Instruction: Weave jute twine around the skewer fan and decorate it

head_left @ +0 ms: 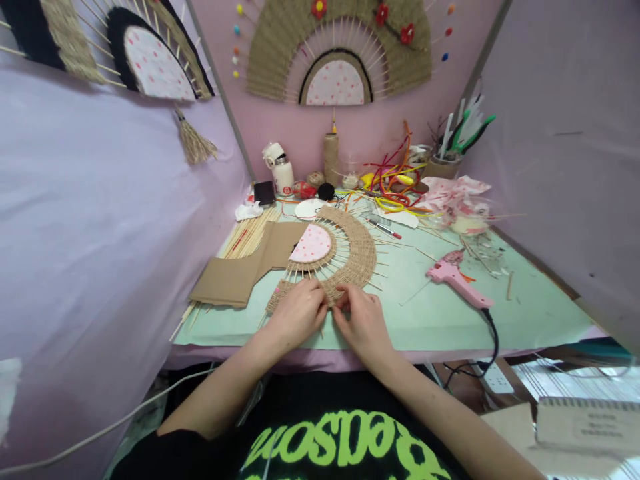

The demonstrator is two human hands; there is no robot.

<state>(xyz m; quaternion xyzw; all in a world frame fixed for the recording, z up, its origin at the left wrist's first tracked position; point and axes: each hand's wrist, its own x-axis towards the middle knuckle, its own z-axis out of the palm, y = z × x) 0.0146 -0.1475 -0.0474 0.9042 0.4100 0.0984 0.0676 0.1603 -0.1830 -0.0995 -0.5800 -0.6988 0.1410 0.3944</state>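
Observation:
A half-round fan of woven twine on thin sticks [363,250] lies on the table in front of me, its arc curving to the right. At its inner side sits a pink-dotted white half circle [313,244]. My left hand [301,305] rests over the near end of the woven band, its fingers bent and pressed to the edge. Beside it, my right hand [361,316] pinches the same near edge, thumb and fingertips close together. Both hands' fingers partly cover the weave there, so any strand between them is hidden.
Folded cardboard [225,281] and a bundle of sticks [249,233] lie left. A pink glue gun [460,282] with a black cord lies right. Behind are a white bottle [283,175], a twine roll [331,159], coloured pipe cleaners [395,177] and a red-ended pen [384,229].

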